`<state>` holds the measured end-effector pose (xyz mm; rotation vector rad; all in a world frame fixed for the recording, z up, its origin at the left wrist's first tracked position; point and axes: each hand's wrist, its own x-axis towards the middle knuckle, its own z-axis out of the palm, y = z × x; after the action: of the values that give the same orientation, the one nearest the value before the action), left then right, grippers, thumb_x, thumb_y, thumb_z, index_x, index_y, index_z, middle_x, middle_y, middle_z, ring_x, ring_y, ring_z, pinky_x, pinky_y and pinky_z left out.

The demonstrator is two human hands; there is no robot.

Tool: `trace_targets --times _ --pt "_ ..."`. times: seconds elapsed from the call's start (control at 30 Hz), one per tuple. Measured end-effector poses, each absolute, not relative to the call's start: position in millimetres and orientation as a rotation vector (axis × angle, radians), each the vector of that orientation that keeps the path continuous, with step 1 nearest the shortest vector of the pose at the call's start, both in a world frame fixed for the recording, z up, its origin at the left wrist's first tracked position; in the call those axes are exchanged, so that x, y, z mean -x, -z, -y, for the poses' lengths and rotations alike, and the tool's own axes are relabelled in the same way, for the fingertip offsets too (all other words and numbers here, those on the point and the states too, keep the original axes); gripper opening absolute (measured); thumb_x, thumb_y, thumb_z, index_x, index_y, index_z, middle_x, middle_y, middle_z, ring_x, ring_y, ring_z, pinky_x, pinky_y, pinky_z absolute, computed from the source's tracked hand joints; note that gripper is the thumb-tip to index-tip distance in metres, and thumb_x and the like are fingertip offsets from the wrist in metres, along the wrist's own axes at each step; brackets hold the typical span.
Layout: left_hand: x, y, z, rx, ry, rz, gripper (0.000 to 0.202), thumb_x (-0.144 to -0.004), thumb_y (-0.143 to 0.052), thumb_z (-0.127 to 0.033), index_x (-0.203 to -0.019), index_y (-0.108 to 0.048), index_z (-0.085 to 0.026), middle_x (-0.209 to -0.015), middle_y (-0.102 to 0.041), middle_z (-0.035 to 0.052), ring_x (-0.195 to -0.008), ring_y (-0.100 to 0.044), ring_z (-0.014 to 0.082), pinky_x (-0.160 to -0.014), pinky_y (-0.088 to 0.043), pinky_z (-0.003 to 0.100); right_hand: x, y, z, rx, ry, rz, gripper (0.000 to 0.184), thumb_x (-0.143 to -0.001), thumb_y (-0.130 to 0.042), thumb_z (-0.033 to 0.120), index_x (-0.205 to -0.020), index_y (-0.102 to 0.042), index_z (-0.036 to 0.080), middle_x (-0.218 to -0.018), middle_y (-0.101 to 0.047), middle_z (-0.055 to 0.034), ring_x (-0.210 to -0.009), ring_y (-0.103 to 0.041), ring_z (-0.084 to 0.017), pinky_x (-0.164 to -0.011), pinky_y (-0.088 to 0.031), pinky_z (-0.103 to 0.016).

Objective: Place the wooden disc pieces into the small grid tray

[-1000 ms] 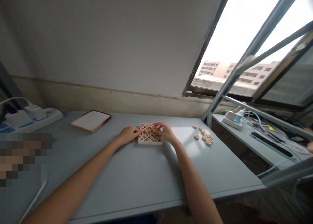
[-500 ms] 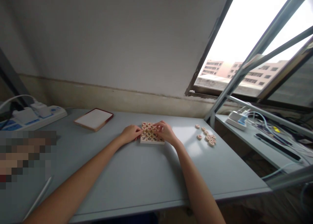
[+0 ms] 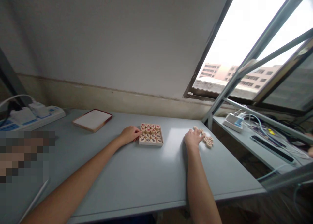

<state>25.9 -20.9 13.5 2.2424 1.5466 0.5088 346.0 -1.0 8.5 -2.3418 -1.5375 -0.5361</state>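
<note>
Box: a shallow, pale, open-topped box (image 3: 151, 144), lying flat, its long near wall at 6 o'clock.
Seated pieces: round wooden discs (image 3: 153, 136) in four rows of four, red characters towards 12 o'clock, dark ones towards 6.
Loose pieces: similar discs (image 3: 208, 145), loosely clustered at the box's 3 o'clock, apparently flat; partly hidden, so uncountable.

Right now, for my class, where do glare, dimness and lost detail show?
Head view: the sky is washed out; head view: glare whitens the tabletop between box and right hand; head view: the wall looks dim; head view: coarse squares hide a lower-left patch.
</note>
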Motion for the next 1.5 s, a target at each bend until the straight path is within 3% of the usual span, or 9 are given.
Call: trace_targets --times 0.17,0.37,0.53,0.73,0.8,0.9,1.07,1.23,1.5 --pt "-25.6 -13.2 20.2 -2.26 -0.517 -1.532 0.045 -0.08 -0.032 -0.042 -0.048 -0.052 -0.016 -0.046 -0.054 0.0 -0.046 -0.048 0.0107 -0.05 -0.027 0.021 -353.6 -2.7 1.5 2.516 0.374 1.384 0.031 -0.08 -0.042 0.022 -0.099 -0.061 0.007 -0.111 -0.048 -0.0226 -0.111 -0.032 -0.039 -0.082 -0.029 -0.053" --pt "-25.5 -11.8 19.8 -2.26 -0.513 -1.546 0.045 -0.08 -0.031 -0.042 -0.049 -0.052 -0.016 -0.046 -0.054 0.0001 -0.047 -0.048 0.011 -0.05 -0.027 0.022 -349.4 -3.8 -3.4 2.335 0.209 1.525 0.033 -0.076 -0.045 0.018 -0.105 -0.06 0.012 -0.114 -0.045 -0.0196 -0.106 -0.041 -0.03 -0.078 -0.037 -0.036" --pt "-26.1 -12.0 19.9 -2.252 -0.514 -1.548 0.044 -0.08 -0.031 -0.042 -0.05 -0.052 -0.016 -0.046 -0.054 -0.0003 -0.046 -0.048 0.0105 -0.05 -0.027 0.021 -354.0 2.1 -6.4 2.228 0.188 1.567 0.034 -0.076 -0.042 0.014 -0.103 -0.059 0.004 -0.109 -0.048 -0.0236 -0.107 -0.042 -0.03 -0.082 -0.035 -0.037" --pt "-25.8 -12.0 20.4 -2.255 -0.509 -1.541 0.045 -0.08 -0.031 -0.042 -0.05 -0.053 -0.016 -0.047 -0.054 0.0001 -0.047 -0.047 0.011 -0.05 -0.027 0.021 -345.8 -2.8 -14.2 1.976 0.041 1.72 0.026 -0.076 -0.042 0.013 -0.087 -0.065 0.011 -0.082 -0.061 -0.0121 -0.078 -0.057 -0.019 -0.074 -0.041 -0.028" --pt "-25.5 -11.7 20.4 -2.25 -0.509 -1.539 0.045 -0.08 -0.031 -0.042 -0.051 -0.053 -0.016 -0.047 -0.055 0.0001 -0.047 -0.048 0.0109 -0.051 -0.027 0.021 -333.9 -9.2 -16.9 1.877 -0.001 1.763 0.022 -0.076 -0.046 0.019 -0.086 -0.065 0.014 -0.08 -0.062 -0.0075 -0.072 -0.058 -0.015 -0.071 -0.043 -0.025" --pt "-25.3 -11.3 20.2 -2.258 -0.524 -1.533 0.045 -0.08 -0.031 -0.042 -0.052 -0.054 -0.016 -0.047 -0.054 -0.0002 -0.046 -0.046 0.0104 -0.051 -0.027 0.021 -311.8 -22.1 -15.2 1.675 -0.051 1.758 0.025 -0.078 -0.047 0.028 -0.09 -0.063 0.014 -0.084 -0.063 -0.0076 -0.068 -0.058 -0.013 -0.068 -0.044 -0.024" --pt "-25.8 -12.3 21.0 -2.271 -0.527 -1.528 0.044 -0.08 -0.032 -0.041 -0.051 -0.053 -0.016 -0.045 -0.051 -0.0007 -0.044 -0.043 0.0098 -0.049 -0.025 0.021 -282.2 -37.8 -0.1 1.199 -0.356 2.04 0.028 -0.073 -0.057 0.036 -0.094 -0.064 0.017 -0.083 -0.065 -0.006 -0.07 -0.058 -0.015 -0.063 -0.044 -0.026" --pt "-25.8 -12.9 21.4 -2.275 -0.535 -1.518 0.045 -0.08 -0.032 -0.042 -0.051 -0.054 -0.016 -0.046 -0.052 -0.0001 -0.045 -0.044 0.0104 -0.05 -0.026 0.022 -273.0 -37.1 7.6 1.218 -0.316 2.18 0.017 -0.071 -0.062 0.03 -0.085 -0.065 0.02 -0.082 -0.065 -0.0035 -0.074 -0.057 -0.015 -0.07 -0.042 -0.028" --pt "-26.1 -11.3 20.8 -2.268 -0.525 -1.531 0.043 -0.08 -0.032 -0.04 -0.052 -0.054 -0.016 -0.047 -0.053 0.0003 -0.046 -0.045 0.0104 -0.051 -0.026 0.021 -274.9 -28.4 4.2 1.241 -0.284 2.188 0.022 -0.067 -0.065 0.028 -0.087 -0.061 0.02 -0.089 -0.061 -0.002 -0.081 -0.053 -0.015 -0.074 -0.04 -0.029"
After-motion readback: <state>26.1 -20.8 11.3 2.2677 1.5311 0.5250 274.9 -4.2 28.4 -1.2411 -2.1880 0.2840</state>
